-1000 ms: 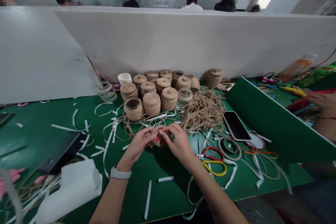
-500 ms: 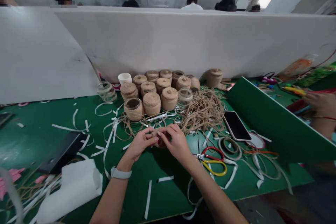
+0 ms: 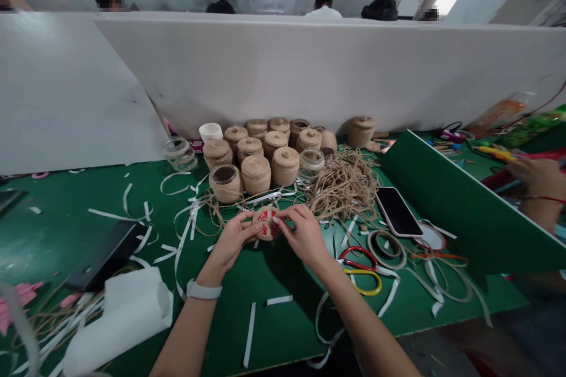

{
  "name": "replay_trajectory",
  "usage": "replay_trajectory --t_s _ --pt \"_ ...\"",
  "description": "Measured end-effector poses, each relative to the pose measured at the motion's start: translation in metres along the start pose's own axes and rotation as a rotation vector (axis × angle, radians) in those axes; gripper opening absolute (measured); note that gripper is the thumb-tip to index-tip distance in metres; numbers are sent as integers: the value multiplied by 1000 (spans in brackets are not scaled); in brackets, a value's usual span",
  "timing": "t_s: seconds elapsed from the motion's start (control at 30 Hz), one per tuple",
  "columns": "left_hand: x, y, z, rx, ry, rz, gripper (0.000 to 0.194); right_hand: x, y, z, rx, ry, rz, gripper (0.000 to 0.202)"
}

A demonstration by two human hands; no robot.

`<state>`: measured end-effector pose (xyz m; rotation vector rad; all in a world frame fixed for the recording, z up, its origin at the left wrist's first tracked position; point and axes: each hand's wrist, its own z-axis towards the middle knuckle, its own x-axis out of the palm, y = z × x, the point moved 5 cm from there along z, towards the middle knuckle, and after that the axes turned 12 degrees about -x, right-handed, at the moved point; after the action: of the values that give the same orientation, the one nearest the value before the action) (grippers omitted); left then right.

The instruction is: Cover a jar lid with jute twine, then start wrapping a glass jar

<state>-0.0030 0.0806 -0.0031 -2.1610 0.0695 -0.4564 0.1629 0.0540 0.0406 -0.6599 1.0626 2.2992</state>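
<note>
Between my hands is a small round lid (image 3: 267,231), its rim wrapped in twine and its red and white face turned up toward me. My left hand (image 3: 233,240) pinches the lid's left edge between thumb and fingers. On the other side, my right hand (image 3: 300,234) has its thumb and forefinger pressed together at the lid's right part. Just beyond stand several twine-wrapped jars (image 3: 255,175), many with lids, and a loose heap of twine (image 3: 345,185). Scissors (image 3: 362,283) with red and yellow handles lie near my right forearm.
A phone (image 3: 399,212) and tape rolls (image 3: 387,249) lie to the right, beside a slanted green board (image 3: 469,212). White paper (image 3: 128,318) and strips lie at left. Another person's hand (image 3: 537,177) is beyond the board.
The lid has turned so that its red and white face shows. My right hand has shifted slightly right, with its fingertips now at the lid's face.
</note>
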Motion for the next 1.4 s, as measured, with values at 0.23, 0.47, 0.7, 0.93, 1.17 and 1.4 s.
replay_trajectory --t_s 0.23,0.47,0.7,0.93,1.17,1.4 --pt "4 -2 -2 2 29 -44 51 5 3 -1 -6 -19 29 10" --pt "5 -1 -3 25 32 -35 41 7 4 -1 1 -12 29 12" --pt "5 1 -2 -1 33 -32 44 10 3 -2 -5 -6 15 12" --pt "6 1 -1 -24 43 19 37 11 7 -2 -5 22 -6 13" --pt "5 -1 1 40 -14 40 33 9 6 -3 -9 56 -149 12" --pt "2 -3 2 68 -96 -13 42 1 -2 -4 0 23 -198 10"
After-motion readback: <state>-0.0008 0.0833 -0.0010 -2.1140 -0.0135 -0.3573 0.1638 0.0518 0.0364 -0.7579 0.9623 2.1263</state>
